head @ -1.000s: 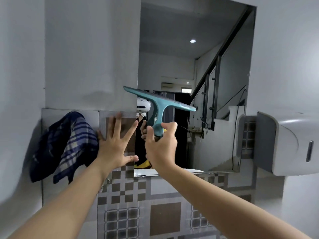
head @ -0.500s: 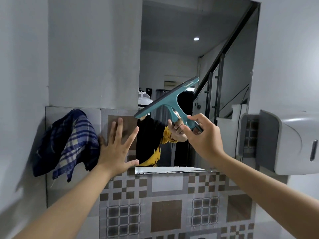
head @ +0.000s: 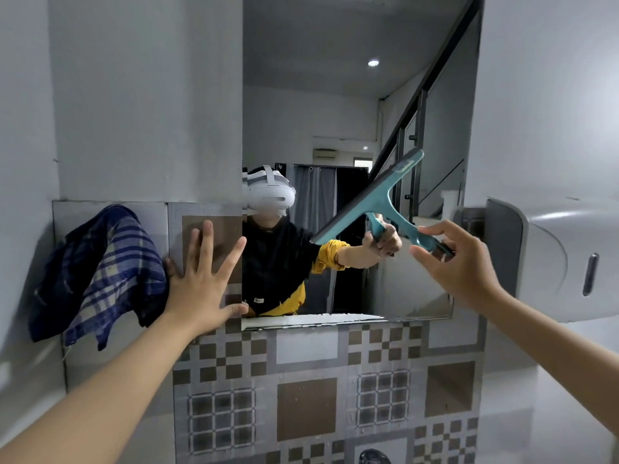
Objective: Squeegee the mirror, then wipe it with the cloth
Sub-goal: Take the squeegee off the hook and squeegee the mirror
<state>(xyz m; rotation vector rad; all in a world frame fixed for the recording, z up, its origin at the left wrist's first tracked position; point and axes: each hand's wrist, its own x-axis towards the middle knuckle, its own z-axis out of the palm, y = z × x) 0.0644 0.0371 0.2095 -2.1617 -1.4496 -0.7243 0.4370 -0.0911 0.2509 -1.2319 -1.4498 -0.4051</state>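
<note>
Both hands are raised to the wall: the left hand (head: 204,283) lies flat with fingers spread on the tiles beside the mirror (head: 351,112), touching the checked cloth (head: 100,272), while the right hand (head: 459,262) pinches the teal squeegee (head: 371,202) handle, blade tilted against the glass.

right hand (head: 459,262): grips squeegee (head: 371,204) handle, blade tilted on mirror (head: 335,112) | left hand (head: 204,283): flat on tile beside cloth (head: 97,276)
</note>
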